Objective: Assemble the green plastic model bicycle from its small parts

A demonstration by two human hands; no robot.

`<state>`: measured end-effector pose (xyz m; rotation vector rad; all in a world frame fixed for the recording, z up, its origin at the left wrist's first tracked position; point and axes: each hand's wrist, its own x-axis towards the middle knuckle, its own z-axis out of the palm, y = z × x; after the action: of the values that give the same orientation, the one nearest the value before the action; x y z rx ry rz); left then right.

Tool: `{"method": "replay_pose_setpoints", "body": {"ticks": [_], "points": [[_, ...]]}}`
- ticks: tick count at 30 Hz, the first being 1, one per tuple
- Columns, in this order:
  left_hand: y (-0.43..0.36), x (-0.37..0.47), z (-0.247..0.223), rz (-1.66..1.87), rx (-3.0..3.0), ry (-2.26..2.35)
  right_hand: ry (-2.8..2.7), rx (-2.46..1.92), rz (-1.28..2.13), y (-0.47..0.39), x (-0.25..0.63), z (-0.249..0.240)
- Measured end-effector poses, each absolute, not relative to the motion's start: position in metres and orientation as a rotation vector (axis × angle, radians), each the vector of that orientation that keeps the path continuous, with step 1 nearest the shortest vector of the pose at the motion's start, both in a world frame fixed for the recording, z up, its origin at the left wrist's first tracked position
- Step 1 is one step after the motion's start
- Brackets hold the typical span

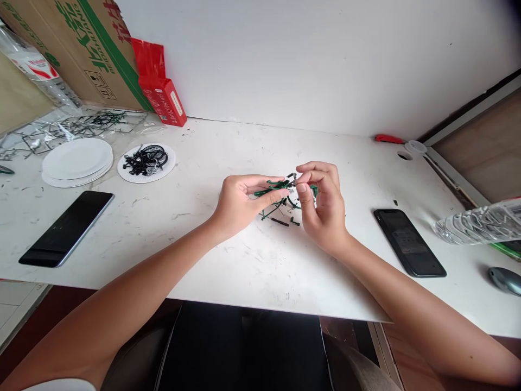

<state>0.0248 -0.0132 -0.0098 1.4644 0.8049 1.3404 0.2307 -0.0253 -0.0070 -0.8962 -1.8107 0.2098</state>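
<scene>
Both my forearms reach from the near edge over the white table [260,271] to a small green model frame [280,195] held just above it, long axis left to right. My left hand [238,203] pinches its left end, while my right hand [323,203] nips a small grey part [293,178] at its top, fingers curled closed
</scene>
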Motion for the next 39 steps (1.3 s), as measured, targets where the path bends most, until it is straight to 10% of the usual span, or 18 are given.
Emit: {"method": "replay_pose_setpoints", "body": {"ticks": [39], "points": [[-0.014,0.024,0.000,1.215,1.362,0.697,-1.547,-0.909,0.867,-0.031,0.224,-0.004]]}}
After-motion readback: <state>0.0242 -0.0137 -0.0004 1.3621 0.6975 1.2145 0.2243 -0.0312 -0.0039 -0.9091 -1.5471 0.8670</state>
